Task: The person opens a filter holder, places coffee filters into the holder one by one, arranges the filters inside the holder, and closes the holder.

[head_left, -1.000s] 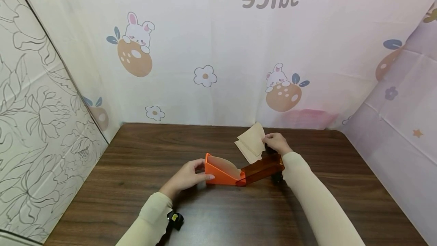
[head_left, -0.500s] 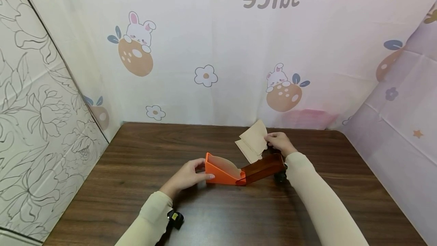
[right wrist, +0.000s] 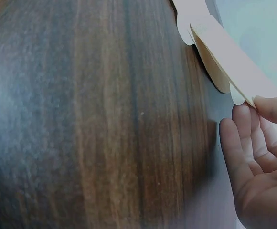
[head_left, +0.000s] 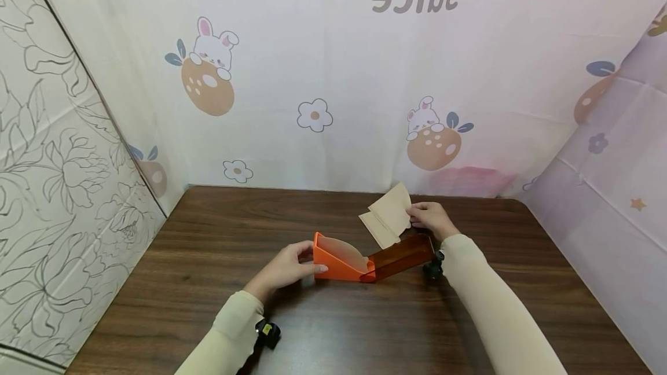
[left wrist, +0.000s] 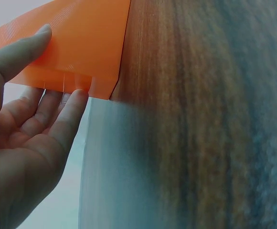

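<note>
An orange coffee filter holder (head_left: 333, 268) stands mid-table with its amber see-through lid (head_left: 402, 256) swung out to the right. Inside it is a tan paper coffee filter (head_left: 344, 252). My left hand (head_left: 283, 271) grips the holder's left end; in the left wrist view its thumb (left wrist: 31, 47) lies on the orange side and the fingertips touch the end wall. Behind the lid, two tan filters overlap. My right hand (head_left: 431, 219) pinches the upper filter (head_left: 392, 207) at its right edge, between thumb and fingers in the right wrist view. The lower filter (head_left: 379, 230) is partly covered.
The dark wooden table (head_left: 219, 230) reaches back to a printed curtain (head_left: 354, 74). A patterned panel (head_left: 62, 190) borders the left side. Black wrist cameras hang below both sleeves, the left one (head_left: 268, 333) close to the tabletop.
My right hand has shifted slightly right with the upper filter, exposing more of the lower one. The left hand and the holder have stayed in place.
</note>
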### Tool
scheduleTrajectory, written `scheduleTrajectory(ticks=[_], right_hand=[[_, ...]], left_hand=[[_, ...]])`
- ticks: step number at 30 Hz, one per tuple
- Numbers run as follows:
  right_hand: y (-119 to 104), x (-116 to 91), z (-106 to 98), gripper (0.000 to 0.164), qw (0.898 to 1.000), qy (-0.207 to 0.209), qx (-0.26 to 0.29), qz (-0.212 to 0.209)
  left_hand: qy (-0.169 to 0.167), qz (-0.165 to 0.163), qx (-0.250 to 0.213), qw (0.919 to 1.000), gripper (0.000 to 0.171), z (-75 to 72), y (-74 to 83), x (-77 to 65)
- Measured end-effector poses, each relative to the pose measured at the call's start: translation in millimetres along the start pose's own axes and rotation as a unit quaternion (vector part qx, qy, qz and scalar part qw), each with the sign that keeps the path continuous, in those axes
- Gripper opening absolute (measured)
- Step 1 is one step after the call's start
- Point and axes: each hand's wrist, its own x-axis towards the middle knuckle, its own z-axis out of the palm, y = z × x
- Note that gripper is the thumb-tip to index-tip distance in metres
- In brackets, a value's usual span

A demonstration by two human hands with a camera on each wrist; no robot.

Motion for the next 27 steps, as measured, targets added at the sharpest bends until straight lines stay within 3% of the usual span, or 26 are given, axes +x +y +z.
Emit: scheduleTrajectory(ticks=[8,22,27], right_hand=[[0.0,-3.6,-0.4,0.05,1.0,-0.003,0.011,-0.011],[-9.3,-12.1,-2.1,0.047,0.999,-0.008,0.041,-0.023],[-9.7,-11.6,-1.6,0.046,0.998,-0.001,0.054,-0.025]], left_hand=[[-0.002,-0.002,0.0,1.0,0.033,-0.1,-22.7,7.6],[0.003,-0.003,0.005,1.0,0.03,1.9,-14.1,5.6],[0.002,-0.007,0.0,1.0,0.031,1.6,-18.6,6.0]])
